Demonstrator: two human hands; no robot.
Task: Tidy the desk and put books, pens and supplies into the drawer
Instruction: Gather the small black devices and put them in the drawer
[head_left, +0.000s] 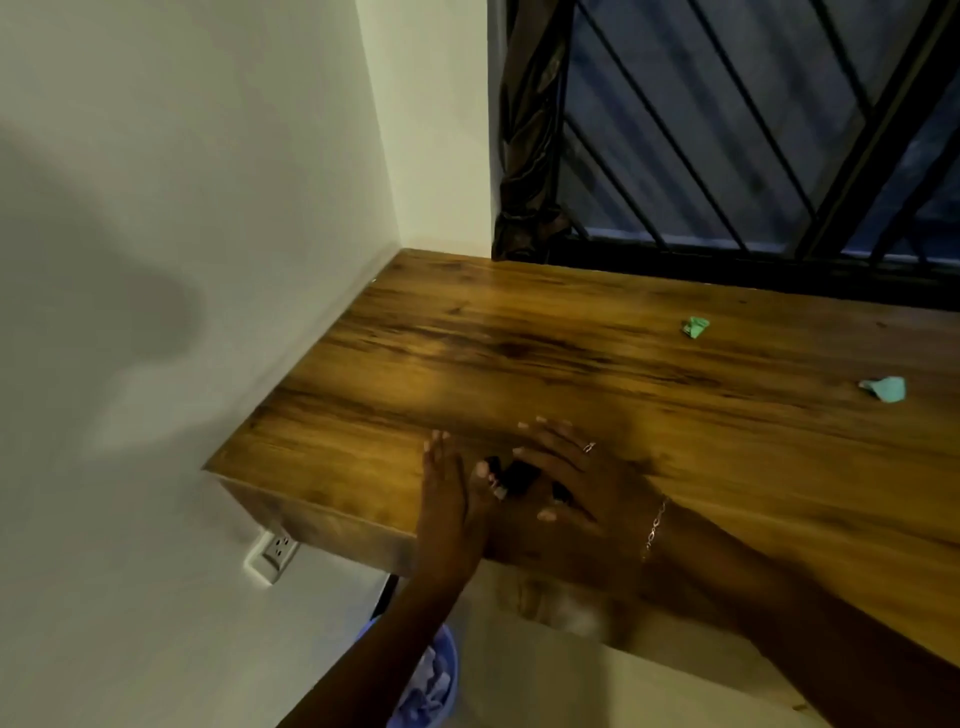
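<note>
Desk top mostly open, closed in at left and back

The wooden desk (519, 338) has broad bare surface across its middle and left corner; on its right part lie a green paper scrap (695, 327) and a second green scrap (884, 388), well apart. The white wall (208, 260) closes the left side, and the window grille (727, 130) and bunched curtain (524, 156) close the back. The left hand (447, 499) and right hand (566, 478) block the front edge, with small dark items (519, 475) (too blurred to name) between them. Below sit a wall socket (275, 553) and a blue basket (431, 691).
</note>
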